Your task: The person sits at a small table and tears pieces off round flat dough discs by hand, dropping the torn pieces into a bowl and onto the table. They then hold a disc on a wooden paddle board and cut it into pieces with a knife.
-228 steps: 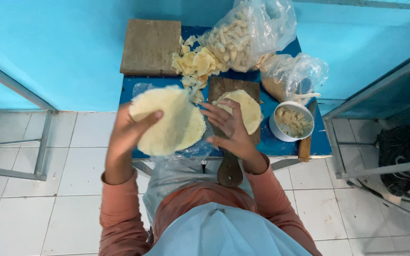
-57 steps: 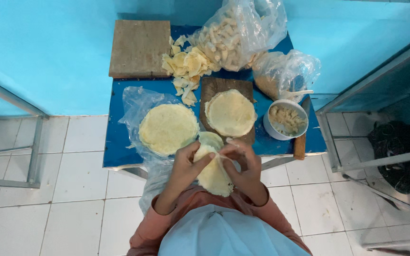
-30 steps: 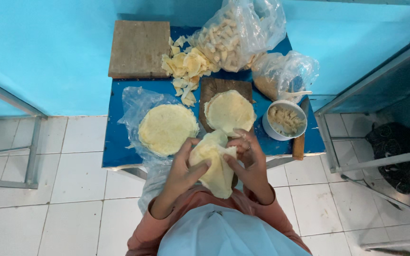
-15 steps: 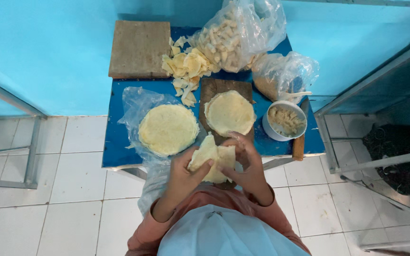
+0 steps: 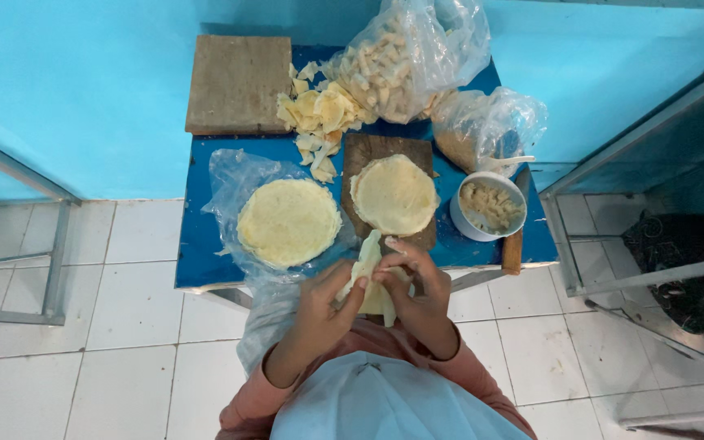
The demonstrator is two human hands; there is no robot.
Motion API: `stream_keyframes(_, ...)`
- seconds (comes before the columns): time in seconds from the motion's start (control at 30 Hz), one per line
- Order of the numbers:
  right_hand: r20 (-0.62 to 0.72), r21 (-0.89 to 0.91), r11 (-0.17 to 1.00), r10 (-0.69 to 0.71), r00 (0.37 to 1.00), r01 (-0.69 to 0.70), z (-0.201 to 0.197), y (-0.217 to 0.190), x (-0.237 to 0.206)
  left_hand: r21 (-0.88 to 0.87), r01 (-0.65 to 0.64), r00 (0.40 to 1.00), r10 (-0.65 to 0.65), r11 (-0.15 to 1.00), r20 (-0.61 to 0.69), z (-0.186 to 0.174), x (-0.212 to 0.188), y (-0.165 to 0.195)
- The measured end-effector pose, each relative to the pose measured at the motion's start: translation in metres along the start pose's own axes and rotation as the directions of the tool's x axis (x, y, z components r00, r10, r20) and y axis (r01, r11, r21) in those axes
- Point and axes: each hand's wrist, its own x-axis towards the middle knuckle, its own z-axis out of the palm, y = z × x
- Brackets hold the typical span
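Matt dough, rough wood, glossy plastic

Pale matt wrapper (image 5: 371, 277); rough wooden board (image 5: 238, 81); crinkled glossy plastic bag (image 5: 417, 57); smooth blue counter (image 5: 201, 244).

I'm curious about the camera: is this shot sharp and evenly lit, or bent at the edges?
Head view: soft, even light with faint shadows; mild glare on the plastic bags; the folded wrapper between left hand and right hand is slightly soft; metal frames lean outward at the edges, a wide-lens bend.

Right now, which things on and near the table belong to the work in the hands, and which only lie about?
In the work:
left hand
right hand
folded wrapper, held by both hands
wrapper on the small board
stack of wrappers on plastic
bowl of filling

Lying about:
large wooden board
pile of scraps
two plastic bags
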Motion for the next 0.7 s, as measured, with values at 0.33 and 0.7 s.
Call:
stream_keyframes(0.33, 0.022, 0.153, 0.988, 0.009, 1.000, -0.013, -0.003, -0.002, -0.003, -0.015, 0.014, 0.999, -0.015, 1.000, -0.047, 0.001, -0.001, -0.003)
stream_keyframes(0.7, -0.193, 0.024, 0.998, 0.066, 0.979, -0.062, 0.014, 0.000, -0.008, -0.014, 0.139, 0.989, -0.139, 0.990, -0.054, 0.006, -0.006, -0.006)
